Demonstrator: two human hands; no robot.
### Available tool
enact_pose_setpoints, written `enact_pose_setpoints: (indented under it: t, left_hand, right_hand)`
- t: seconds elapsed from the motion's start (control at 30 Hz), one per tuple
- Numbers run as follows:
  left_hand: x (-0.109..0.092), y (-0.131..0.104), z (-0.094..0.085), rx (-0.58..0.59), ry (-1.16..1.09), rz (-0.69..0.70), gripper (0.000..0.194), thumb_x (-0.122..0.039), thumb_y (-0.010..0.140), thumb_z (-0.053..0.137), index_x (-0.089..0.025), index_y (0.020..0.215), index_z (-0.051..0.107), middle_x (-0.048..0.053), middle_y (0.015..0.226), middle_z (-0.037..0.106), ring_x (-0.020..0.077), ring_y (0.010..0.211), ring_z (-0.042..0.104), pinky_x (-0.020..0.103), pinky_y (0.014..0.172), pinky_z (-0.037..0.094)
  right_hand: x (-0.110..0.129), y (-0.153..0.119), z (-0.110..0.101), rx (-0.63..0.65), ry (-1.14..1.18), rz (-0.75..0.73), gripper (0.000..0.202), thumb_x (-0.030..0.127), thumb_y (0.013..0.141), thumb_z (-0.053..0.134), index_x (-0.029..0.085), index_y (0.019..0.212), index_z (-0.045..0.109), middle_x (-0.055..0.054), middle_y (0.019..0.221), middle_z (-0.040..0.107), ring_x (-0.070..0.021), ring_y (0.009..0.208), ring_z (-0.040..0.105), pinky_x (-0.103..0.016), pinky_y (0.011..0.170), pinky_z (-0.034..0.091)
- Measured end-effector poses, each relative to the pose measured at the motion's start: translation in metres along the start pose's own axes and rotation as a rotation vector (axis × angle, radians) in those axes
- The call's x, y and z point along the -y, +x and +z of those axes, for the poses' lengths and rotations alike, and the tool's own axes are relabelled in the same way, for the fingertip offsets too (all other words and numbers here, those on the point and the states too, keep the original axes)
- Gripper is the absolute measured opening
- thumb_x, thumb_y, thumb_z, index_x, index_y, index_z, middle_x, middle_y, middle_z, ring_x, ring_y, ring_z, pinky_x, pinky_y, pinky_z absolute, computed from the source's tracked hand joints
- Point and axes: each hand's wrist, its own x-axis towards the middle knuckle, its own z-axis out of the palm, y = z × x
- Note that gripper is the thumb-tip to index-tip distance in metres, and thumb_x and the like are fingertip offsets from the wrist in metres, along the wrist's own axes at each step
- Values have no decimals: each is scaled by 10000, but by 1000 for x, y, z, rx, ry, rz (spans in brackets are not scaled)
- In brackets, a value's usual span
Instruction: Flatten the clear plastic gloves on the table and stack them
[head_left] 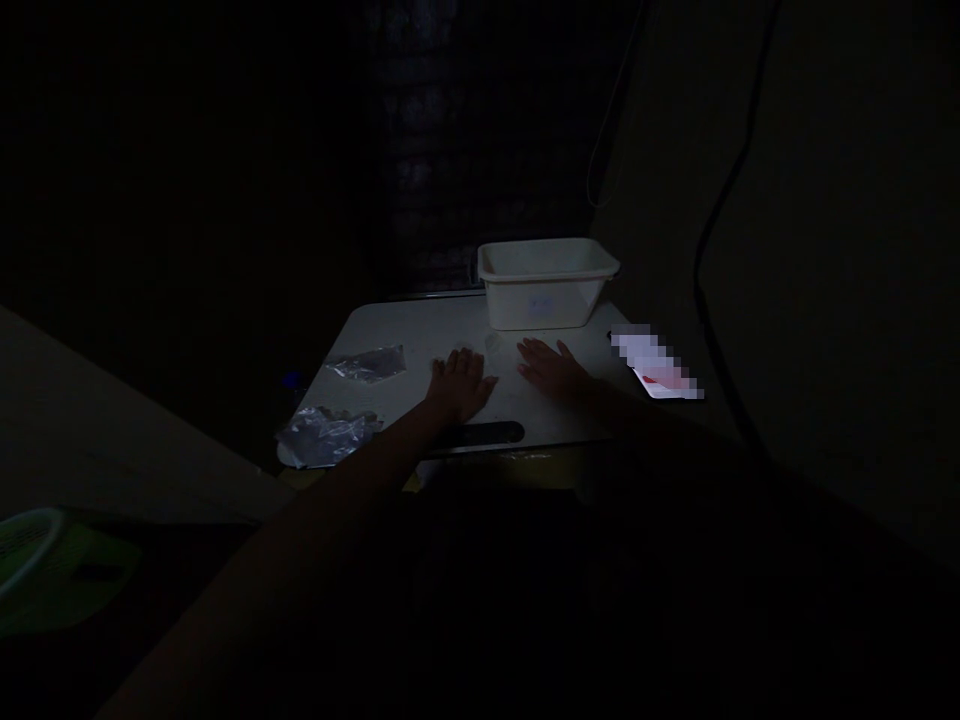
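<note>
Head view | left hand (pixel 457 385), right hand (pixel 553 372) flat on counter (pixel 409 325), my grip released | tub (pixel 546 305) 1 o'clock | grasping needs palm lift

- Room: dimly lit, corners nearly black.
- Rear surface (pixel 420 130): dark, faint bluish sheen.
- Right wall (pixel 840 250): plain; dark cable (pixel 697 260) curving down before it.
- Counter (pixel 420 325): pale top, rounded corners.
- Lower left: green perforated basket (pixel 94 580).
</note>
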Motion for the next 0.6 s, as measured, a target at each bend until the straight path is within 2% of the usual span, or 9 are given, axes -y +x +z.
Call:
enact_pose_setpoints:
  t: [0.17,0.3,0.4,0.5,0.6]
  left_hand:
    - [-5,1,1,29,-37,130,562,-408,838,52,-80,1270,198,123,1341,191,213,1227,135,363,960,180]
    - [-6,0,6,46,-8,152,576,-420,835,86,-59,1273,184,138,1345,166,214,1231,116,367,974,146]
    - [-4,0,5,62,-5,131,579,-434,831,73,-81,1277,180,116,1348,167,205,1234,106,384,972,147]
    - [2,1,-1,41,9,71,562,-416,836,64,-87,1272,197,109,1347,177,207,1233,110,398,971,143]
    - [8,1,-7,-11,19,-1,539,-393,841,81,-92,1273,197,111,1346,180,212,1231,120,408,972,131]
  right_hand:
    - [-10,-8,7,-10,-53,-28,455,326,837,198,107,1214,329,-137,1297,307,-216,1185,270,-487,916,222]
    - [-15,-12,15,8,-54,-36,459,327,833,214,98,1214,328,-149,1297,303,-225,1188,259,-484,908,236]
    - [-16,-9,16,42,-28,-15,453,319,830,230,114,1225,314,-136,1307,292,-225,1192,249,-486,912,233]
    - [-21,-5,12,97,-9,0,396,229,825,242,169,1196,365,-85,1303,318,-200,1198,244,-448,913,264]
    - [-30,-7,6,66,-23,44,383,164,820,232,189,1163,402,-61,1309,312,-190,1210,216,-444,919,261]
